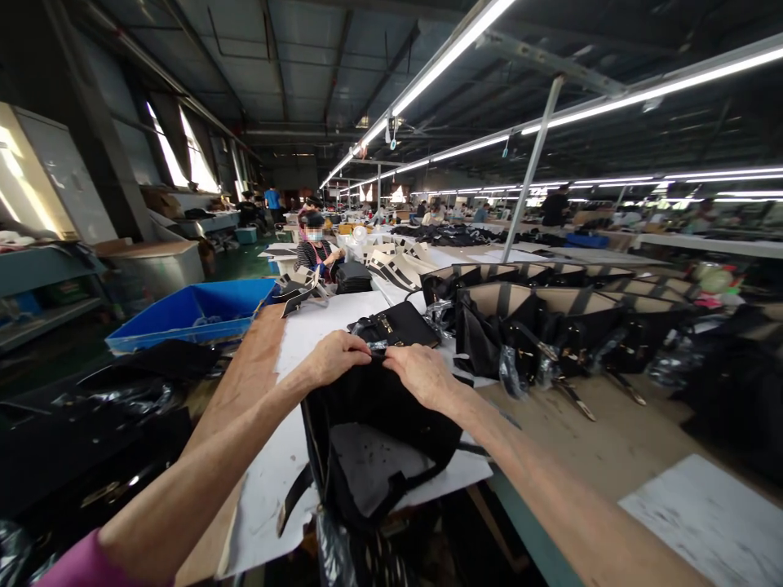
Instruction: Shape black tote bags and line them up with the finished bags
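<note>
Under both hands: black bag (pixel 379 408), on a white sheet (pixel 299 334) at the near edge of the counter (pixel 612 440). Lower part hanging over that edge toward the body, grey inner panel showing, one strap dangling down and to the left. Left hand (pixel 335 355) closed, fingers curled over the bag's far top edge. Right hand (pixel 422 371) closed as well, pinching the same edge just beside the left, knuckles near each other. Small shiny bit between the fingertips, too small to identify. Just beyond the hands: second bag (pixel 397 324), black with gold hardware, flat on the same sheet; touching the held one or only close to it, can't tell. Right of the right hand: row of tan-and-black bags (pixel 550 314) standing open on the counter, straps trailing, crumpled clear plastic wrap (pixel 510 371) among them. Nearer and further right, past the right forearm: bare counter, then another white sheet (pixel 710 514). Left of the left arm, well apart: blue bin (pixel 196 310), tilted; below it a dark heap (pixel 122 408) of black material and glossy plastic. Pink sleeve (pixel 79 567) at the near end of the left forearm. Far beyond the hands: a person (pixel 315 249) seated along the same line, striped bags (pixel 391 265) stacked just right of them. Overhead: light tubes (pixel 453 49) running away down the hall.
</note>
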A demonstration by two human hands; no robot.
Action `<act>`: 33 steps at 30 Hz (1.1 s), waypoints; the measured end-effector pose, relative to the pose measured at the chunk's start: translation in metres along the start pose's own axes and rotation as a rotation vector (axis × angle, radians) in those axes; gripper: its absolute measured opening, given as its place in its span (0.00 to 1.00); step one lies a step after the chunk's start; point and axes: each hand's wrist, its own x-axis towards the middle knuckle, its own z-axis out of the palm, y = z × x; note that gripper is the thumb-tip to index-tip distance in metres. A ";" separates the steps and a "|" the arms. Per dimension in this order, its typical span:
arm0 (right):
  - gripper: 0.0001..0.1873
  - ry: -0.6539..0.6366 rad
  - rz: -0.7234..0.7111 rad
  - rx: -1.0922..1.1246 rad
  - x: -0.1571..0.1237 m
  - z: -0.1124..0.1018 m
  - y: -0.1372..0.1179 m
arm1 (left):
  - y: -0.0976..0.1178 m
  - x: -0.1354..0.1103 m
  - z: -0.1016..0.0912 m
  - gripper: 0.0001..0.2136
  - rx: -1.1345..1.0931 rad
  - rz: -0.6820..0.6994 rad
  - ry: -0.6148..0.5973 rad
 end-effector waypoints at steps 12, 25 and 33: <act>0.17 0.060 0.115 0.271 -0.068 -0.002 0.071 | 0.006 -0.001 -0.004 0.11 -0.025 -0.013 -0.026; 0.12 -0.011 0.099 0.191 -0.060 -0.020 0.042 | 0.009 -0.006 -0.001 0.09 -0.050 -0.017 -0.006; 0.14 -0.169 -0.010 -0.004 0.005 -0.015 -0.003 | 0.027 0.011 0.007 0.09 -0.126 0.165 -0.073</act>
